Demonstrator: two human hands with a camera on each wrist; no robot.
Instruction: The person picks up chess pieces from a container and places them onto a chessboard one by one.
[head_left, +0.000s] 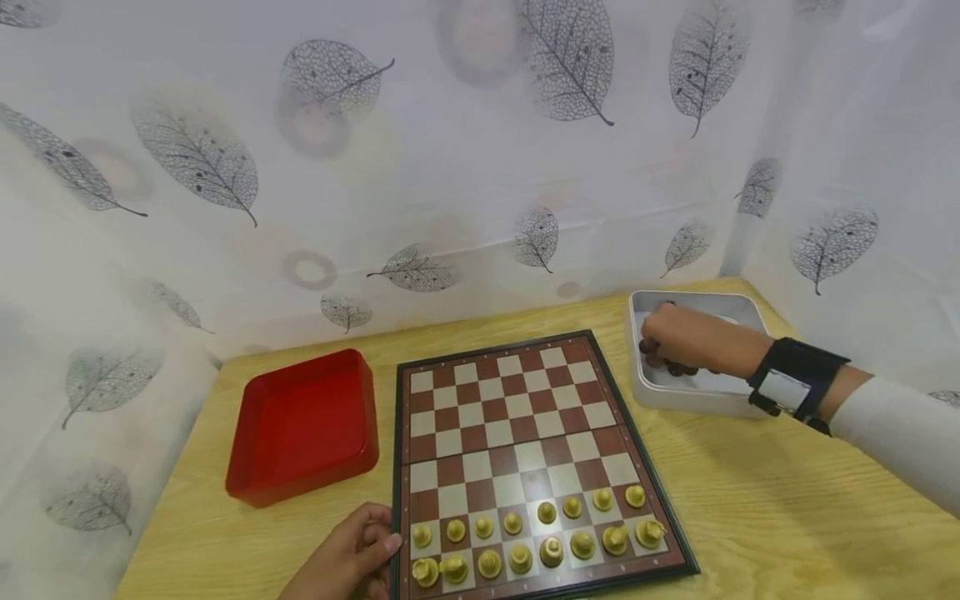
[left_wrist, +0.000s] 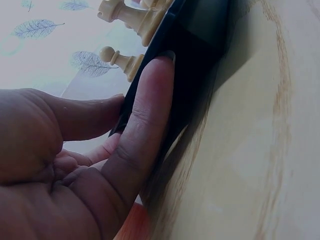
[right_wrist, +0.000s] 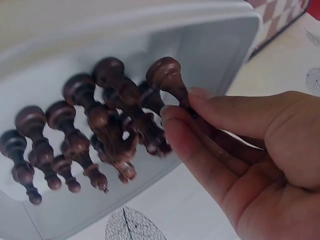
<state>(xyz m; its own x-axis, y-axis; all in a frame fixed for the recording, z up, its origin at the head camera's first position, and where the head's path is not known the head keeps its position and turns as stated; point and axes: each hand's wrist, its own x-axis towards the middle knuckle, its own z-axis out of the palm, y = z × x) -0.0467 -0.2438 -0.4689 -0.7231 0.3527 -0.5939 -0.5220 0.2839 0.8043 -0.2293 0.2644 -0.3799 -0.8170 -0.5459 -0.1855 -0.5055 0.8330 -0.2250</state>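
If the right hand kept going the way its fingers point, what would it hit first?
Likely the heap of dark pieces in the white box; the right hand already pinches one pawn just above them.

A pale wooden worktop [head_left: 757,500] carries a chessboard [head_left: 517,417] between the hands, its near left edge touching the left hand [head_left: 348,562]. A red tray [head_left: 303,425] lies beyond that hand; the right hand [head_left: 686,337] reaches into a white tray [head_left: 693,398].
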